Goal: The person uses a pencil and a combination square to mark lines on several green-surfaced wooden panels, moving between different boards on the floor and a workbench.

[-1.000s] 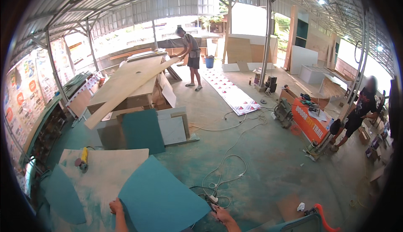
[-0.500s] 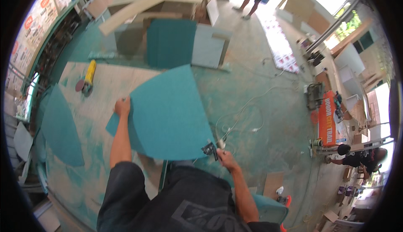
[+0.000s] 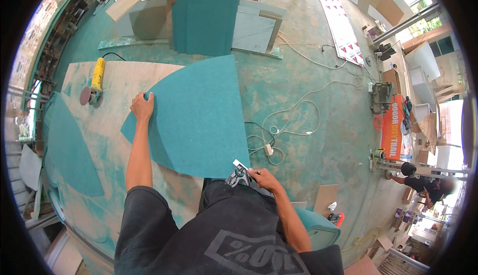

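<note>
A teal panel (image 3: 199, 120) with a curved left edge lies over the plywood-topped table, reaching out past its right side. My left hand (image 3: 142, 107) grips the panel's left edge, beside the corner of another teal piece (image 3: 128, 129) underneath. My right hand (image 3: 265, 179) is closed round a small grey-and-black hand tool (image 3: 238, 176) with a pale flat tip. The tool sits at the panel's lower right corner, close to my shirt; its exact kind is hard to make out. Another curved teal piece (image 3: 73, 145) lies on the table's left side.
A yellow angle grinder (image 3: 97, 78) with a round disc rests on the plywood tabletop (image 3: 127, 76). Beyond stand teal boards (image 3: 204, 23) and a white panel (image 3: 254, 28). A cream extension cord (image 3: 269, 149) loops over the floor at right. Another person (image 3: 433, 188) is at far right.
The view has tilted down and nearer. At the panel's lower right corner, the tool in my right hand has turned and shifted left, showing its pale tip. My left hand keeps its grip.
</note>
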`<state>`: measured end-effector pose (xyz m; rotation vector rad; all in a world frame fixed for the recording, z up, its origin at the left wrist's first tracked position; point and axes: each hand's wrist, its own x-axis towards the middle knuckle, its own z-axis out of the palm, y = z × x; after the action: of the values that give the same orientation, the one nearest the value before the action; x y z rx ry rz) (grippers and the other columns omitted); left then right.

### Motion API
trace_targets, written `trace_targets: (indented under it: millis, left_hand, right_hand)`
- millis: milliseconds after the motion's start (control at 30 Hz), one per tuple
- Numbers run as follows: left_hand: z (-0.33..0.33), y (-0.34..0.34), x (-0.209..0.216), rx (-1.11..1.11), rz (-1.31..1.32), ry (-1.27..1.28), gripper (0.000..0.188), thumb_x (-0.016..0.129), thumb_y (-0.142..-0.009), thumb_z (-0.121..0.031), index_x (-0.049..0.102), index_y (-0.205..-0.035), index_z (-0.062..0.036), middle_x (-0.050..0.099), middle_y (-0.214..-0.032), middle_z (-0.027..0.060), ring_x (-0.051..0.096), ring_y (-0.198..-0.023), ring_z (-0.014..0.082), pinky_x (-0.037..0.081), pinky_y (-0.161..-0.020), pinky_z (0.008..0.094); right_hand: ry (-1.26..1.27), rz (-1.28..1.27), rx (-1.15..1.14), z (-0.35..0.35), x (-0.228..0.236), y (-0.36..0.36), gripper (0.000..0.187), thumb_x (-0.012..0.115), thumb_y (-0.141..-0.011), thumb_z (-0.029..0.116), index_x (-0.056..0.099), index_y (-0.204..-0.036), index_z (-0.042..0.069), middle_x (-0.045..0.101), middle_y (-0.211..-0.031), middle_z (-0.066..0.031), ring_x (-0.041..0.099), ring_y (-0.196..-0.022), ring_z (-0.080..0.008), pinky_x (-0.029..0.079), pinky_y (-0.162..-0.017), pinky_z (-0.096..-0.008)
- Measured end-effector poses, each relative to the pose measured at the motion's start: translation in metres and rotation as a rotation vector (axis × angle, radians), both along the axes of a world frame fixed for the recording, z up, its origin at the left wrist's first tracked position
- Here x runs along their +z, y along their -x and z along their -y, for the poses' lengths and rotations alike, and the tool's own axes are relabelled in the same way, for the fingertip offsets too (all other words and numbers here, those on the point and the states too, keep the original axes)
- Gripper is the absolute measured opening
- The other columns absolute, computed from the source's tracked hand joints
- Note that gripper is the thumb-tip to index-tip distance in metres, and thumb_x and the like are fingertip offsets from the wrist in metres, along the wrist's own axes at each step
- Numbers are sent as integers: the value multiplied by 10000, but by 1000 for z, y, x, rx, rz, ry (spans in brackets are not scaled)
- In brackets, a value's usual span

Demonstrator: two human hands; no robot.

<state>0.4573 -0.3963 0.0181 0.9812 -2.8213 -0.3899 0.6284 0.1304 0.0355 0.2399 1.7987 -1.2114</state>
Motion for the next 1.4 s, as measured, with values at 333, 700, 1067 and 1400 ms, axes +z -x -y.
trace_targets:
  millis: [333, 700, 1067, 1400]
  left_hand:
    - [-38, -32, 4, -262, -440, -46, 452, 661, -902, -348, 640, -1198, -7, 631, -1227, 204, 572, -1161, 379, 448, -999, 466]
    - [-344, -261, 31, -532, -120, -35, 769, 679, -843, -503, 478, -1421, -37, 436, -1461, 202, 372, -1386, 420, 232, -1122, 650]
    - [-274, -337, 36, 49, 417, 287, 648, 598, -893, -223, 407, -1487, -47, 278, -1586, 240, 252, -1471, 418, 154, -1147, 678]
    - [-280, -242, 13, -143, 82, -114, 778, 422, -968, -613, 229, -1591, -190, 133, -1656, 168, 105, -1525, 387, 131, -1197, 598]
  right_hand:
    - [63, -291, 274, 16, -20, -9, 632, 533, -1000, 523, 564, -680, -22, 415, -536, -22, 382, -533, -119, 333, -497, -367]
    - [379, 44, -670, -153, -73, -94, 540, 387, -1047, 470, 648, -967, 4, 347, -450, 36, 308, -352, -94, 210, -372, -268]
    - [132, 79, -797, -240, -94, -257, 633, 363, -1049, 527, 692, -857, 22, 335, -435, 39, 300, -334, -105, 223, -335, -289]
    - [130, 207, -863, -259, -112, -325, 641, 386, -1036, 550, 698, -891, 10, 313, -451, 44, 293, -342, -110, 216, -348, -302]
